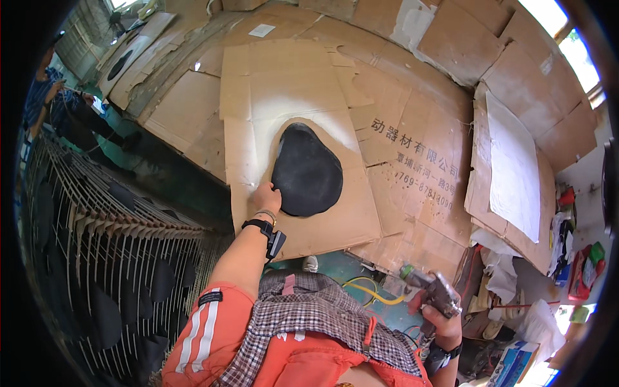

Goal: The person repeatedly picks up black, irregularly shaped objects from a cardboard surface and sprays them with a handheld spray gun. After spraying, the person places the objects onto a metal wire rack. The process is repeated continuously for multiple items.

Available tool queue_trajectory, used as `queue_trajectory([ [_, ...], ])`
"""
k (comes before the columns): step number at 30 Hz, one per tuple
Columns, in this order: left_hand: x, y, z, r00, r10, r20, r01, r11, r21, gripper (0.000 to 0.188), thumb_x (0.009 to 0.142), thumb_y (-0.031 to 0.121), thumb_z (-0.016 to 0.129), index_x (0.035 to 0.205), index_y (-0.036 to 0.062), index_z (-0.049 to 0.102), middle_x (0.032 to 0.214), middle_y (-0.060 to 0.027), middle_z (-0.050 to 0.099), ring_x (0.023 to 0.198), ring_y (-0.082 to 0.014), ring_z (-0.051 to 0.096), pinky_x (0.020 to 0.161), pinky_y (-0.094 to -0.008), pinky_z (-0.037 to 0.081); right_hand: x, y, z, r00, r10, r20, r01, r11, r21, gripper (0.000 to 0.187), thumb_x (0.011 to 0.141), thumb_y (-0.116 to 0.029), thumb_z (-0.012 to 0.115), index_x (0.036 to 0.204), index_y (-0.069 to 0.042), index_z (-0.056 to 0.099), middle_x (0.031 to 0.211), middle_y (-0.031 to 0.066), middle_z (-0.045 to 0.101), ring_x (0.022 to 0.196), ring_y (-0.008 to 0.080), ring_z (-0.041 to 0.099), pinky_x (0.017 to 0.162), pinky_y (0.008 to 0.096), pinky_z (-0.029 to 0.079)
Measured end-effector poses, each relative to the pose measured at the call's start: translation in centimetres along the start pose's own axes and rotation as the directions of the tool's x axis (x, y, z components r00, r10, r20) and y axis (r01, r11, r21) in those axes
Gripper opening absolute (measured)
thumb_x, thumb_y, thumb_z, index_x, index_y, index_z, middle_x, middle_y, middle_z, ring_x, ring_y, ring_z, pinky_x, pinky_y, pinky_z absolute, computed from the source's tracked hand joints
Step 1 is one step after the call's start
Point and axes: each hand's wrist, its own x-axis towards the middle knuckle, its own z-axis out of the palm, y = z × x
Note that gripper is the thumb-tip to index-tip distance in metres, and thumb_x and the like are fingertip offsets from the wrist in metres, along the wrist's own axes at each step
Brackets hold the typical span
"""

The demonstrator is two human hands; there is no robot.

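Observation:
A black rounded foam-like pad [308, 173], wider at its near end, lies flat on a cardboard sheet [258, 71]. White, spray-like residue shows on the cardboard around its far end. My left hand [266, 197] is at the pad's near left edge, its fingers closed on the rim. At the lower right, away from the pad, my right hand [443, 321] is wrapped round a metal spray gun [443, 293]. A yellow hose [380, 297] runs beside the gun; where it joins is hidden.
A wire rack [122, 232] with several black pads stands at my left. A white sheet [512, 168] covers a cardboard panel on the right. Cardboard walls [451, 39] rise behind. Another person [61, 103] is at the far left. Bags and a box [516, 361] crowd the lower right.

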Motion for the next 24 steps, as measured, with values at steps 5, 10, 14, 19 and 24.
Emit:
queue_trajectory([
  [5, -0.5, 0.7, -0.3, 0.998, -0.037, -0.05, 0.035, 0.999, -0.036, 0.018, 0.076, 0.013, 0.065, 0.093, 0.0072, 0.068, 0.098, -0.0162, 0.067, 0.091, -0.0332, 0.064, 0.081, -0.0409, 0.051, 1.7, 0.6, 0.7, 0.99, -0.086, -0.111, 0.091, 0.995, 0.046, 0.063, 0.078, -0.019, 0.07, 0.134, 0.0, 0.046, 0.084, 0.0134, 0.064, 0.075, 0.0214, 0.063, 0.072, 0.0352, 0.05],
  [10, -0.8, 1.4, -0.5, 0.992, -0.089, -0.09, 0.071, 0.981, -0.182, 0.015, 0.074, 0.008, 0.063, 0.089, 0.0066, 0.067, 0.096, -0.0133, 0.067, 0.088, -0.0303, 0.065, 0.078, -0.0384, 0.052, 0.7, 0.8, -1.7, 1.0, -0.007, -0.005, 0.007, 1.0, -0.027, 0.063, 0.074, -0.017, 0.072, 0.129, 0.002, 0.048, 0.084, 0.0145, 0.065, 0.075, 0.0219, 0.064, 0.071, 0.0346, 0.051],
  [14, 0.6, -0.1, 1.4, 0.961, -0.25, 0.119, 0.272, 0.776, -0.569, 0.023, 0.074, 0.0, 0.062, 0.097, 0.0029, 0.065, 0.108, -0.0116, 0.062, 0.089, -0.025, 0.063, 0.076, -0.0369, 0.053, -0.5, 0.8, -3.7, 0.991, 0.049, -0.123, -0.044, 0.998, 0.041, 0.059, 0.074, -0.014, 0.072, 0.125, 0.003, 0.05, 0.081, 0.0135, 0.064, 0.072, 0.0219, 0.063, 0.069, 0.0342, 0.051],
  [19, 0.6, 2.5, -0.1, 0.878, -0.257, 0.403, 0.474, 0.356, -0.805, 0.041, 0.077, -0.005, 0.06, 0.117, -0.0001, 0.054, 0.113, -0.015, 0.058, 0.093, -0.028, 0.06, 0.075, -0.044, 0.054, 1.0, 1.1, -3.0, 0.988, 0.0, -0.154, 0.004, 1.0, 0.025, 0.054, 0.077, -0.019, 0.07, 0.123, 0.004, 0.051, 0.079, 0.0122, 0.064, 0.075, 0.0214, 0.063, 0.071, 0.0342, 0.05],
  [24, 0.5, 7.3, -3.3, 0.859, 0.226, 0.459, 0.469, 0.009, -0.883, 0.034, 0.086, 0.0, 0.056, 0.119, 0.0036, 0.055, 0.108, -0.0095, 0.062, 0.096, -0.0233, 0.06, 0.085, -0.0379, 0.051, 4.1, 1.4, -2.1, 0.959, -0.104, -0.264, 0.115, 0.993, 0.027, 0.055, 0.077, -0.026, 0.071, 0.121, 0.003, 0.052, 0.084, 0.0108, 0.064, 0.077, 0.0198, 0.062, 0.074, 0.0341, 0.049],
])
